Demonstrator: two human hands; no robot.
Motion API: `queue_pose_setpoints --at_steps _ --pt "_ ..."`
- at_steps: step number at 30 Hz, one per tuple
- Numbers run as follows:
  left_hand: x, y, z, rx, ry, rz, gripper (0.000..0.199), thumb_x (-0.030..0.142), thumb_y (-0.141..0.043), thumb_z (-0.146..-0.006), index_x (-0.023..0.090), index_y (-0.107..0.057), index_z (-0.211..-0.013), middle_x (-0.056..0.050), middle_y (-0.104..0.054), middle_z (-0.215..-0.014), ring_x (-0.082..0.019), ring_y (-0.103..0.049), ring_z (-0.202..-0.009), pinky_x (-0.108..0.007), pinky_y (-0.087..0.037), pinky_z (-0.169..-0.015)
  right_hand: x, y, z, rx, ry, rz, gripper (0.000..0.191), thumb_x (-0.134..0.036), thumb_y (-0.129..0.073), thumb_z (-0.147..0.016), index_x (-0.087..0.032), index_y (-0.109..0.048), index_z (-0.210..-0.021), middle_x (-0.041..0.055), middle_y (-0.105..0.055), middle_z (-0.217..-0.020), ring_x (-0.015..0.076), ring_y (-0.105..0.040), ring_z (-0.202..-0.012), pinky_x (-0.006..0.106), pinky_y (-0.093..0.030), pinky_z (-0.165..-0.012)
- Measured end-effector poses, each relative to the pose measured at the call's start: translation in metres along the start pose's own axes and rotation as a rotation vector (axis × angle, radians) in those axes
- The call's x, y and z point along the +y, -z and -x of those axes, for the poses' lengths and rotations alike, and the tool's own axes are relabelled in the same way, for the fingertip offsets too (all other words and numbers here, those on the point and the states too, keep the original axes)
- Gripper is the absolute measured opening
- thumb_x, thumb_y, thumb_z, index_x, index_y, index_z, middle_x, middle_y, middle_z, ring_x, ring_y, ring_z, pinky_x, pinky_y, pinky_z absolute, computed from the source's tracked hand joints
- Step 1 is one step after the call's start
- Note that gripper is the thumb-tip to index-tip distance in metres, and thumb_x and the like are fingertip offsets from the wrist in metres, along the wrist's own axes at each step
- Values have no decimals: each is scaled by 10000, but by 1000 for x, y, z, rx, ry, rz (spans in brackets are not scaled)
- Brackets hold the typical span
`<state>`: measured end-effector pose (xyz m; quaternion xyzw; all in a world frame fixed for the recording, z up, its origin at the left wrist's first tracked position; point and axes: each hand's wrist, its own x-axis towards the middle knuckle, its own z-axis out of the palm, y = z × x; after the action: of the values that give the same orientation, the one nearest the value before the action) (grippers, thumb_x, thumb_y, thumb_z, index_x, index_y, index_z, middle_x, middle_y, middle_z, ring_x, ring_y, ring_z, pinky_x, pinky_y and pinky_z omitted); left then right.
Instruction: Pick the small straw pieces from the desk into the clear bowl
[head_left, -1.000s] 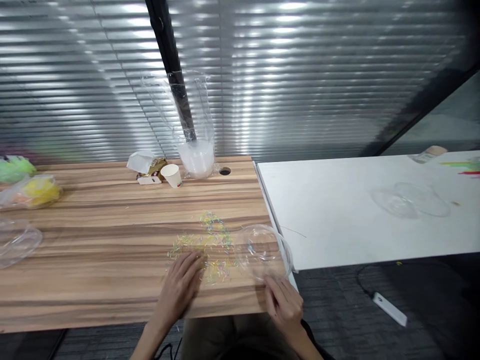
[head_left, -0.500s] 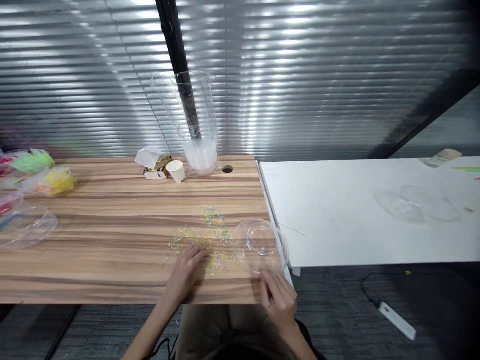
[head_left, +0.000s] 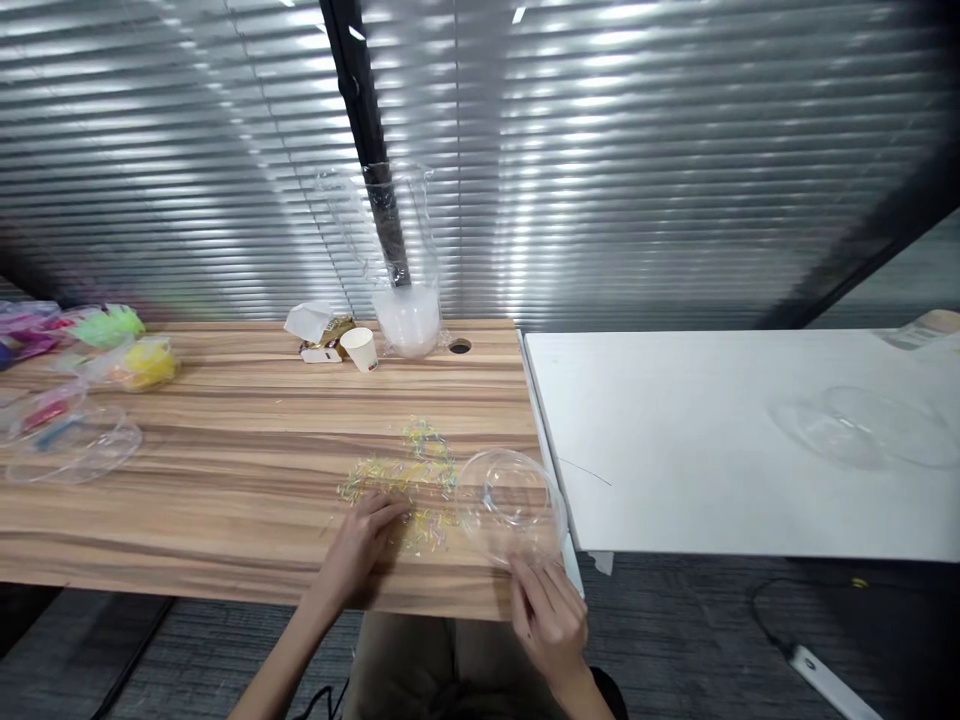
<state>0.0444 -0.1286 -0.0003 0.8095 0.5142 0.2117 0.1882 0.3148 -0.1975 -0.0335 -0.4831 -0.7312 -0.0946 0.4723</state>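
Many small yellow, green and pink pieces (head_left: 427, 470) lie scattered on the wooden table. My left hand (head_left: 369, 525) rests at their near left edge, its fingers bent down among them; what they pinch, if anything, is too small to name. Right of the pieces is a clear round plastic container (head_left: 510, 505), close to the table's right edge. The fingers of my right hand (head_left: 549, 612) are closed on its near rim.
A paper cup (head_left: 360, 350), a tissue pack (head_left: 319, 330) and a clear bag with white contents (head_left: 409, 318) stand at the back. Bagged colourful items (head_left: 146, 362) and clear lids (head_left: 75, 445) lie left. A white table (head_left: 675, 440) on the right bears clear plastic pieces (head_left: 862, 425).
The view has shifted a little. The clear container and my right hand sit slightly closer to the scattered pieces. My left hand has barely moved.
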Motion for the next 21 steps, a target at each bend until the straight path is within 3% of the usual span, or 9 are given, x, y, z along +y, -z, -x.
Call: queue_pose_setpoints --at_steps 8,14,21 --pt "7 -2 4 -18 43 -27 346 86 -437 -873 215 -681 -1082 -82 -681 -1056 -221 -602 -977 -357 -472 -875 4 5 2 -77 56 -108 283 -42 -462 -884 -129 -625 -1098 52 -677 -747 188 -607 -646 322 -486 -651" --pt "12 1 1 -63 47 -18 317 43 -528 -809 203 -689 -1030 -86 -689 -1048 -224 -607 -984 -367 -461 -900 7 4 4 -74 28 -124 276 -38 -463 -882 -144 -634 -1070 53 -695 -803 194 -643 -710 340 -520 -723" --pt "-2 5 7 -34 36 37 343 120 -491 -872 229 -635 -1163 -77 -664 -1115 -211 -602 -1031 -355 -481 -903 7 -1 6 -52 -18 -46 259 -36 -497 -876 -152 -632 -1065 59 -700 -804 207 -655 -744 336 -521 -700"
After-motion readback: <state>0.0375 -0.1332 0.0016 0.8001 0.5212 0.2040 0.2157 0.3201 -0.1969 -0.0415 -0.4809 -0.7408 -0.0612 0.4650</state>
